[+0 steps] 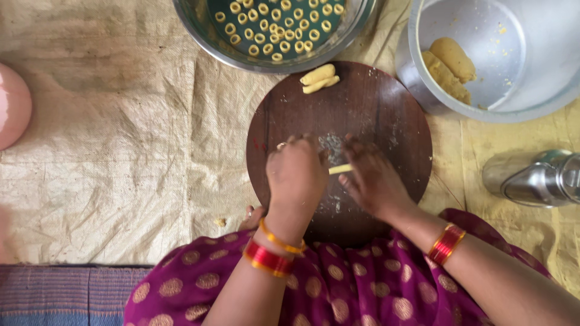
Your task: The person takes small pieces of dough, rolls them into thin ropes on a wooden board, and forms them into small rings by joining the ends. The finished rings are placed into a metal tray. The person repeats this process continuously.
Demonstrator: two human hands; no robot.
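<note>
Both forearms reach over a magenta lap onto the round dark board (362, 102), which lies on pale cloth (121, 133); open cloth left, steel bowl (435, 90) and ring tray (205, 36) crowd the far edge. Left hand (296, 175) and right hand (371, 181), fingers curled down, pinch the dough strip (339, 169) between them, mid-board.

A round dark brown wooden board (374, 108) lies on a pale cream woven cloth (121, 139). A pale yellow strip of dough (340, 169) shows between the left hand (296, 175) and the right hand (373, 181). Both wrists wear red and gold bangles (447, 243). The near garment is a magenta fabric with gold round dots (338, 290). Far off, small yellow dough rings (272, 24) dot a dark green steel bowl (205, 30). Far right, a silver pot (544, 90) holds yellow dough lumps (450, 63).
</note>
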